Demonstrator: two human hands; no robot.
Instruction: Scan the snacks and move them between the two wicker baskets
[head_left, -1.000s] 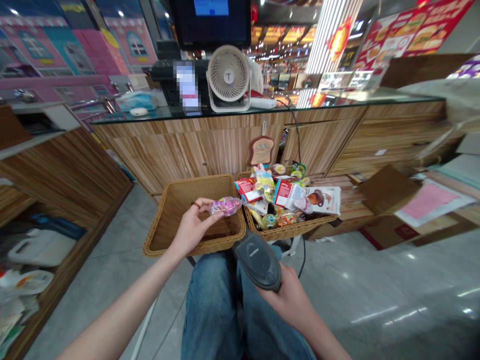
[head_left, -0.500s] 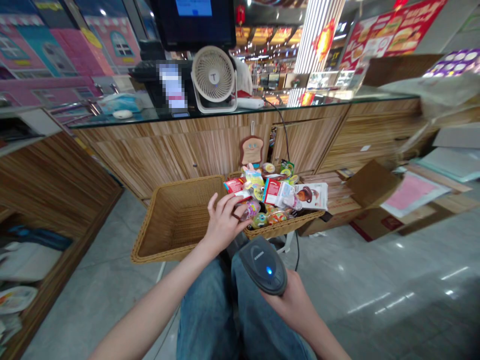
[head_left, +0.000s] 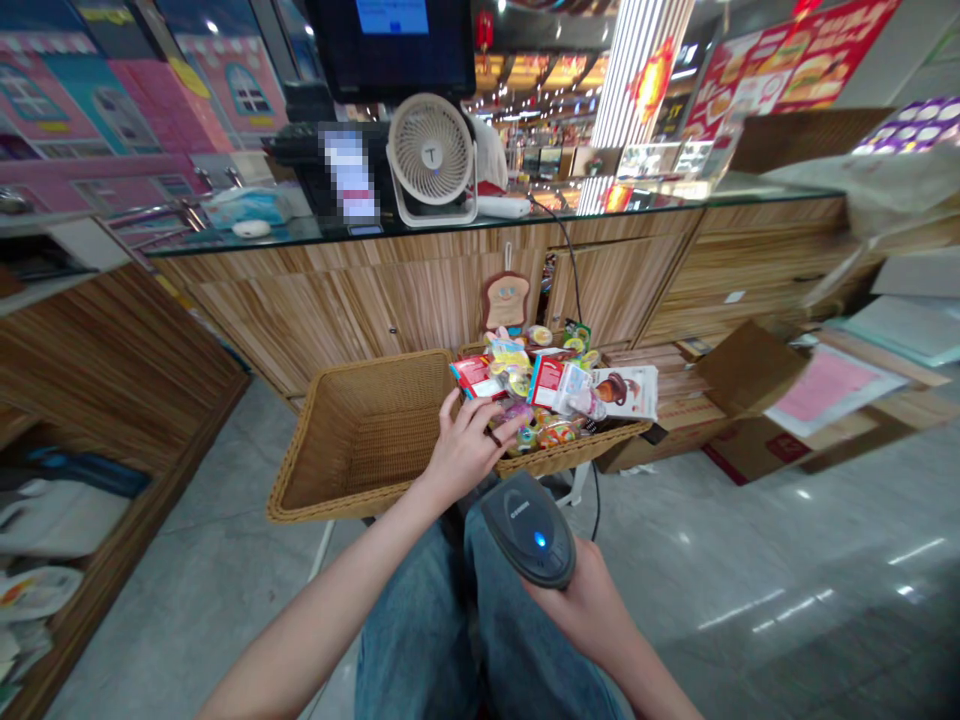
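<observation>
My left hand (head_left: 466, 448) reaches over the near left corner of a full wicker basket (head_left: 551, 462). Its fingers are apart and slightly bent, touching or just above a purple-and-pink wrapped item (head_left: 517, 414); a dark ring shows on one finger. Colourful small packages fill this basket, among them a red-and-white packet (head_left: 477, 376), another red packet (head_left: 547, 381) and a white box with a brown picture (head_left: 628, 391). My right hand (head_left: 581, 600) is closed around the handle of a dark grey barcode scanner (head_left: 527, 530), held above my knees with its blue light on.
An empty wicker basket (head_left: 300, 450) stands left of the full one. Behind them is a wooden counter (head_left: 337, 310) carrying a white fan (head_left: 432, 150) and a monitor (head_left: 390, 60). An open cardboard box (head_left: 750, 445) lies on the floor at right; a wooden shelf (head_left: 172, 420) is at left.
My left hand has shifted slightly right and down over the purple-and-pink item. The scanner in my right hand stays in nearly the same place.
</observation>
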